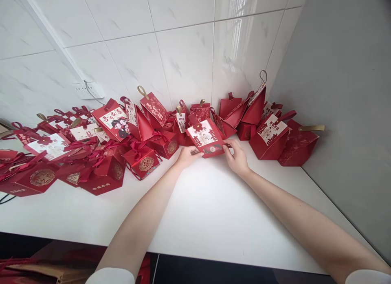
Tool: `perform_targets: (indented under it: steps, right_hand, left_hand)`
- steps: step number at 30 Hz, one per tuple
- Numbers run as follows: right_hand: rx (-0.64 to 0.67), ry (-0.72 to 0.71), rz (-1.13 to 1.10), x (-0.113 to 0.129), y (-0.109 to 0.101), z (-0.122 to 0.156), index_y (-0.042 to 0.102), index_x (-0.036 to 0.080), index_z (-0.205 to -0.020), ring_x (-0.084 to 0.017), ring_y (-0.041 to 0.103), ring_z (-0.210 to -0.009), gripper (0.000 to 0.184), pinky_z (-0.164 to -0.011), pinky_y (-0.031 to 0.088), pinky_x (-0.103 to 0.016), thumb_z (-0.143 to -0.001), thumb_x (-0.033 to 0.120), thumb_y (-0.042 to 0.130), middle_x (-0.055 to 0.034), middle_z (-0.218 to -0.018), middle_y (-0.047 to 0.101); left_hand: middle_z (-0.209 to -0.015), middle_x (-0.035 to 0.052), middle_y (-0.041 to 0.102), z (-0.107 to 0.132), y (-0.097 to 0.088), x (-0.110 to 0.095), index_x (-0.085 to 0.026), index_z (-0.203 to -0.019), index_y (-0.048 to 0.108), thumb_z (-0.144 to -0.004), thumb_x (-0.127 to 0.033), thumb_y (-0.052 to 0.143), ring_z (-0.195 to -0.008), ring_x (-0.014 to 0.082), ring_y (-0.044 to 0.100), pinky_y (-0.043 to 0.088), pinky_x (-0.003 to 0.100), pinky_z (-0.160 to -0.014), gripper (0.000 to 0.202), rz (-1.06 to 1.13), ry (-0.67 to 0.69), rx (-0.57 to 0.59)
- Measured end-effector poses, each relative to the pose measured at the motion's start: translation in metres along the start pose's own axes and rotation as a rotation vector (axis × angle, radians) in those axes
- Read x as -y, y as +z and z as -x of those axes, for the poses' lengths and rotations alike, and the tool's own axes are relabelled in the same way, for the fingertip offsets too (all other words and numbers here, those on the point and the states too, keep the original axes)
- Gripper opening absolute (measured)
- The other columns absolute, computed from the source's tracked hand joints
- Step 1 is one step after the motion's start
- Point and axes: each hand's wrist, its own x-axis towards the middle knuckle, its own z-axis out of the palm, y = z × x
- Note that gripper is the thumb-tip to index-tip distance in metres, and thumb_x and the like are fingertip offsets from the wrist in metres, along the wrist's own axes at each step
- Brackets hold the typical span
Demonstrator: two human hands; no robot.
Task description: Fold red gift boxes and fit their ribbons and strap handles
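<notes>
Both my hands hold a small red gift box (206,137) with a white picture panel on its top, at the back middle of the white counter (210,219). My left hand (188,155) grips its near left corner with closed fingers. My right hand (236,155) pinches its right edge. The box rests against the row of other red boxes behind it.
Several red gift boxes with ribbons and gold emblems (141,161) crowd the counter's left and back. Taller red boxes with gold handles (271,135) stand at the right by the grey wall (345,92). A wall socket (88,90) sits on the tiled wall.
</notes>
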Motion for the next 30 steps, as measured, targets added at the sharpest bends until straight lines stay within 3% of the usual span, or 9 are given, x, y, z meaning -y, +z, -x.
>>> perform_targets:
  steps: [5, 12, 16, 20, 22, 23, 26, 27, 30]
  right_hand:
    - [0.206, 0.303, -0.172, -0.029, 0.002, -0.003, 0.057, 0.022, -0.089, -0.018, 0.060, -0.074, 0.030, -0.070, 0.052, -0.035, -0.083, 0.051, 0.059, -0.0032, -0.087, 0.065]
    - [0.276, 0.357, -0.268, -0.048, 0.000, -0.008, 0.059, 0.020, -0.086, -0.017, 0.060, -0.070, 0.039, -0.067, 0.053, -0.034, -0.075, 0.058, 0.063, -0.0042, -0.083, 0.066]
    - [0.274, 0.346, -0.259, -0.044, -0.003, -0.007, 0.060, 0.020, -0.087, -0.018, 0.060, -0.071, 0.039, -0.068, 0.053, -0.035, -0.076, 0.058, 0.063, -0.0037, -0.083, 0.065]
    - [0.325, 0.264, -0.249, -0.020, -0.007, -0.004, 0.060, 0.021, -0.073, -0.019, 0.060, -0.075, 0.034, -0.076, 0.051, -0.037, -0.082, 0.054, 0.060, -0.0031, -0.078, 0.062]
    - [0.239, 0.206, -0.212, -0.005, -0.008, -0.002, 0.056, 0.021, -0.065, -0.020, 0.059, -0.081, 0.036, -0.083, 0.049, -0.038, -0.086, 0.051, 0.056, -0.0043, -0.082, 0.059]
    - [0.118, 0.169, -0.171, 0.001, -0.007, -0.001, 0.054, 0.021, -0.065, -0.021, 0.058, -0.086, 0.036, -0.085, 0.047, -0.038, -0.087, 0.049, 0.054, -0.0050, -0.086, 0.058]
    - [-0.155, 0.033, -0.051, 0.009, -0.004, 0.001, 0.054, 0.022, -0.085, -0.023, 0.055, -0.100, 0.025, -0.088, 0.046, -0.040, -0.090, 0.047, 0.050, -0.0075, -0.103, 0.055]
    - [-0.115, 0.005, -0.037, 0.008, -0.003, 0.001, 0.053, 0.023, -0.094, -0.023, 0.055, -0.101, 0.024, -0.087, 0.047, -0.039, -0.090, 0.046, 0.050, -0.0080, -0.107, 0.056]
    - [0.257, -0.007, -0.029, 0.002, -0.001, 0.003, 0.051, 0.024, -0.110, -0.022, 0.059, -0.095, 0.031, -0.083, 0.051, -0.038, -0.090, 0.047, 0.053, -0.0076, -0.110, 0.058]
  left_hand:
    - [-0.084, 0.0040, 0.070, -0.003, -0.002, -0.002, -0.016, -0.083, 0.069, -0.072, -0.045, 0.071, -0.080, 0.0160, 0.063, 0.049, 0.030, -0.079, 0.031, 0.023, 0.017, -0.203]
    - [-0.080, 0.0080, 0.072, -0.003, -0.017, 0.001, -0.013, -0.084, 0.071, -0.061, -0.044, 0.080, -0.075, 0.0177, 0.067, 0.054, 0.031, -0.072, 0.040, 0.140, -0.139, 0.001]
    - [-0.081, 0.0075, 0.072, -0.004, -0.017, 0.005, -0.013, -0.084, 0.071, -0.060, -0.042, 0.081, -0.075, 0.0172, 0.068, 0.054, 0.032, -0.075, 0.039, 0.178, -0.169, -0.008]
    - [-0.091, 0.0113, 0.072, -0.006, -0.015, 0.007, -0.012, -0.094, 0.067, -0.068, -0.041, 0.077, -0.071, 0.0174, 0.070, 0.055, 0.033, -0.072, 0.040, 0.208, -0.215, -0.125]
    - [-0.102, 0.0140, 0.071, -0.006, -0.015, 0.006, -0.014, -0.105, 0.062, -0.075, -0.042, 0.071, -0.075, 0.0184, 0.071, 0.055, 0.033, -0.073, 0.043, 0.228, -0.225, -0.184]
    - [-0.106, 0.0149, 0.070, -0.006, -0.015, 0.005, -0.015, -0.110, 0.059, -0.078, -0.044, 0.068, -0.080, 0.0193, 0.072, 0.055, 0.033, -0.075, 0.044, 0.239, -0.225, -0.195]
    - [-0.119, 0.0179, 0.066, -0.004, -0.014, -0.001, -0.016, -0.119, 0.056, -0.082, -0.049, 0.062, -0.096, 0.0234, 0.070, 0.054, 0.036, -0.082, 0.049, 0.289, -0.215, -0.132]
    - [-0.123, 0.0184, 0.064, -0.003, -0.014, -0.003, -0.016, -0.121, 0.056, -0.082, -0.050, 0.062, -0.101, 0.0246, 0.068, 0.054, 0.037, -0.084, 0.052, 0.304, -0.210, -0.097]
    - [-0.129, 0.0155, 0.061, -0.001, -0.010, -0.009, -0.016, -0.123, 0.059, -0.079, -0.052, 0.064, -0.113, 0.0267, 0.062, 0.050, 0.038, -0.093, 0.057, 0.312, -0.179, 0.019]
